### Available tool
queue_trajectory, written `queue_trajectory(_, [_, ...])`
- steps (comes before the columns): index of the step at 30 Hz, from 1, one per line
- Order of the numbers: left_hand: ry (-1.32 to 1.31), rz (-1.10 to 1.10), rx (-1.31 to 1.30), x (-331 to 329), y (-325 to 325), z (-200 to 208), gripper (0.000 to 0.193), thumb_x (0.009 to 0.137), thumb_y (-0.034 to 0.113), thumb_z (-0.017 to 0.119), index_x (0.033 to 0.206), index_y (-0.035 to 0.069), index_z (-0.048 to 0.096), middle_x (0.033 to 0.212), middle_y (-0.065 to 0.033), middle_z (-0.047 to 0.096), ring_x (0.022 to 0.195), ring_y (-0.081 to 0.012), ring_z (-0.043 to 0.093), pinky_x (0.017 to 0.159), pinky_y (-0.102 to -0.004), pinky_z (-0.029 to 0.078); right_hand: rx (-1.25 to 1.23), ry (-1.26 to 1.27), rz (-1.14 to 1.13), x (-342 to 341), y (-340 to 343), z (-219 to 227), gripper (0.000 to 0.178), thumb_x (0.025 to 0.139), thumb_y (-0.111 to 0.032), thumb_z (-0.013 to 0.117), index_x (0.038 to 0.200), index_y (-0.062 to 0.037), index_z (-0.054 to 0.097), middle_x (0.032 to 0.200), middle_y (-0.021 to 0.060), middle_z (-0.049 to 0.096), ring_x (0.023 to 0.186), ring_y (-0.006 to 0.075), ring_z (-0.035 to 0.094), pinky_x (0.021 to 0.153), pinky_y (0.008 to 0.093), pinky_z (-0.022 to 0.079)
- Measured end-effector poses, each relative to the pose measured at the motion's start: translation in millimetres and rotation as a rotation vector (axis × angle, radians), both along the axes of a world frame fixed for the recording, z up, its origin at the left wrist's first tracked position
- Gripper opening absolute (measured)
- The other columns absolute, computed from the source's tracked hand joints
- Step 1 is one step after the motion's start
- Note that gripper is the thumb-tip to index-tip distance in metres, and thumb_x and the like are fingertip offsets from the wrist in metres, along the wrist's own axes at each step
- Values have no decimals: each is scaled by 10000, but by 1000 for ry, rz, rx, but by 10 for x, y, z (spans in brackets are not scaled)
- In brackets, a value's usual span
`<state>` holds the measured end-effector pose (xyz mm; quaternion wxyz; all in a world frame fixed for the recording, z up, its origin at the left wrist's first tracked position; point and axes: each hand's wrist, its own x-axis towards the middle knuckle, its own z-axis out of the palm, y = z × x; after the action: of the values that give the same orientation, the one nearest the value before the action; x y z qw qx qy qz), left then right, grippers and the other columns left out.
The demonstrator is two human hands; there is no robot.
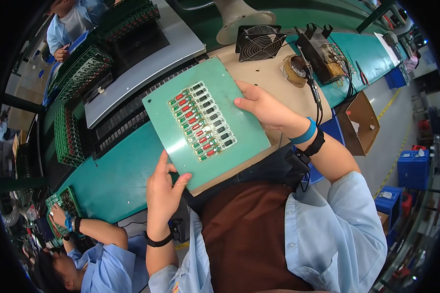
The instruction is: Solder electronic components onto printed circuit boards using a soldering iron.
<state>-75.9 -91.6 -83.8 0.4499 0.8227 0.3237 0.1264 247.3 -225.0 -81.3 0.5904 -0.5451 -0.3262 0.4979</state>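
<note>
Between my hands is a flat green fixture board [176,132], held tilted over the bench's front edge. Set into its middle is a strip of small circuit boards [203,122] with red, green and black parts in rows. My left hand [167,183] grips the board's lower left corner, thumb on top. Along the upper right edge my right hand [261,105] holds it, thumb on the face and fingers underneath. A blue band [304,132] circles my right wrist.
Behind the board runs a conveyor [127,105] beside racks of green circuit boards [68,136]. A black fan [260,43], a solder pot [296,70] and a soldering iron [308,66] stand at the right. A co-worker [105,244] handles a circuit board at lower left. A cardboard box [359,124] stands at right.
</note>
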Motion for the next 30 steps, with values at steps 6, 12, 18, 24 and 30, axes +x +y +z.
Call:
queue_trajectory(6, [58,-83,112,-32,-140,144,876,851,124,865,1593,-19,422,903,-78,757,642,-225,631,636,-352,513,-40,-498,-15,0,74,49,601,1050,-53,549,1610,56,358,1487,223,596,1335,266,606,1122,379,480])
queue_trajectory(12, [178,-95,174,-65,-124,325,826,880,196,849,1581,14,453,918,-77,765,749,-288,704,695,-394,543,-72,-863,-95,-40,-87,-93,691,1002,-91,643,1618,38,357,1459,250,572,1301,364,605,1124,411,465])
queue_trajectory(18, [158,-77,279,-100,-183,586,777,892,226,841,1559,43,488,939,-67,764,792,-308,726,704,-413,559,-37,-928,-76,0,-190,-89,738,984,-135,689,1622,29,355,1443,231,550,1216,386,629,1066,400,499])
queue_trajectory(24, [43,-81,388,34,-304,698,839,852,135,853,1586,49,456,952,-63,760,600,-238,607,600,-369,499,-29,-985,-72,-168,-300,423,548,973,-97,701,1482,13,532,1214,162,644,1032,279,670,925,387,552])
queue_trajectory(30, [5,-177,549,446,-591,903,913,813,173,869,1612,122,430,984,-74,758,778,-337,735,679,-435,585,309,-791,240,-797,-391,707,233,929,-24,712,1162,-7,699,951,96,674,887,239,673,831,375,548])
